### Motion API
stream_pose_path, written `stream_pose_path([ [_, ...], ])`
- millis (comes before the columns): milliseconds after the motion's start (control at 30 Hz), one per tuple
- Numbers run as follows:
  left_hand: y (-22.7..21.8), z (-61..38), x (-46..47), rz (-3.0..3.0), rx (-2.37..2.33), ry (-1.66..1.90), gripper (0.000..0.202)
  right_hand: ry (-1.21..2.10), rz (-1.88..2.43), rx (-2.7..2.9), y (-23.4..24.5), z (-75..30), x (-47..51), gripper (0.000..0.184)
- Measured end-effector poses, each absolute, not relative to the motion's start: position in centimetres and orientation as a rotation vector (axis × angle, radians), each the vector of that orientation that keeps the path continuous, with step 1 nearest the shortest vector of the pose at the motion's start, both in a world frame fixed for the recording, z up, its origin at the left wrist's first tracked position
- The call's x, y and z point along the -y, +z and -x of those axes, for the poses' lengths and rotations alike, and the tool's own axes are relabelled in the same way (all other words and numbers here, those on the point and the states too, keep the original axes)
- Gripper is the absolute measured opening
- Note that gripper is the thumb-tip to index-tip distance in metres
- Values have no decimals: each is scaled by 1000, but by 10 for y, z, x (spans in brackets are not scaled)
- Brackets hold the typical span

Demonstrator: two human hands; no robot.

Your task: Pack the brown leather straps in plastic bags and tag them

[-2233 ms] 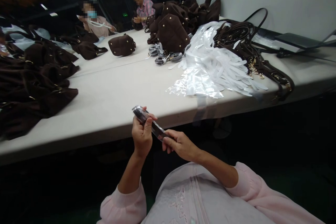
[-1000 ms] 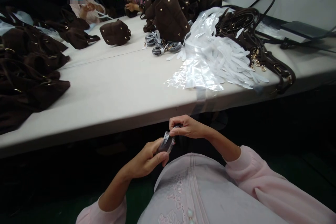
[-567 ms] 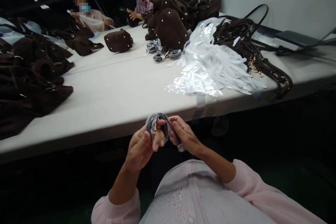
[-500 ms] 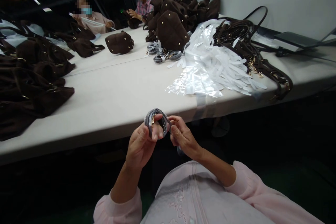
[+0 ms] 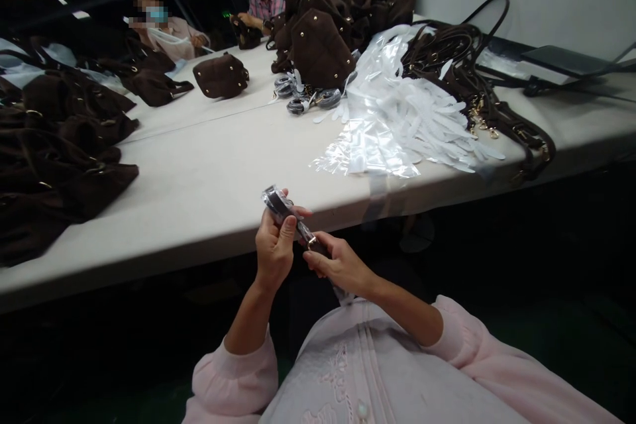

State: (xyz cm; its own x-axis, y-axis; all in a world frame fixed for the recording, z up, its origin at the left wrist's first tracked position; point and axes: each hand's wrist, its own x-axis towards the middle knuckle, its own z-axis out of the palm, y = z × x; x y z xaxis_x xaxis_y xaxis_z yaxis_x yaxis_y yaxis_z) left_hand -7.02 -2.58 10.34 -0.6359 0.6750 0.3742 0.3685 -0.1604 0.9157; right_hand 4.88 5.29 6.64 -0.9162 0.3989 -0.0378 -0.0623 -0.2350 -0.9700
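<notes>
Both my hands hold one dark strap in a clear plastic sleeve (image 5: 279, 203), just in front of the near edge of the white table (image 5: 209, 179). My left hand (image 5: 275, 250) is closed round its upper, folded end. My right hand (image 5: 338, 267) pinches the lower end, where a small metal clasp shows. The strap slants from upper left to lower right between the hands. My pink sleeves and top fill the bottom of the view.
A heap of clear plastic sleeves and white strips (image 5: 397, 112) lies on the table, with brown straps (image 5: 477, 93) to its right. Brown bags (image 5: 59, 146) pile at left and more bags (image 5: 322, 40) behind. Wrapped strap coils (image 5: 305, 101) sit mid-table. Two people work at the far end.
Half a second ago the wrapped strap was bent into a loop between my hands. Now it is pulled out straighter, slanting from my left hand down to my right.
</notes>
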Motion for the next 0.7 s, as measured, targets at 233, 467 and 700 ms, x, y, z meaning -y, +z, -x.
stream_pose_path([
  [233, 92, 74, 25, -1300, -1976, 1957, 31, 2350, 541, 1323, 59, -46, -52, 53],
  [467, 103, 74, 26, -1051, -1676, 2259, 33, 1947, 520, 1601, 54, -45, -56, 36],
  [700, 93, 78, 29, -1532, -2211, 1880, 26, 2599, 176, 1507, 70, -48, -59, 47],
])
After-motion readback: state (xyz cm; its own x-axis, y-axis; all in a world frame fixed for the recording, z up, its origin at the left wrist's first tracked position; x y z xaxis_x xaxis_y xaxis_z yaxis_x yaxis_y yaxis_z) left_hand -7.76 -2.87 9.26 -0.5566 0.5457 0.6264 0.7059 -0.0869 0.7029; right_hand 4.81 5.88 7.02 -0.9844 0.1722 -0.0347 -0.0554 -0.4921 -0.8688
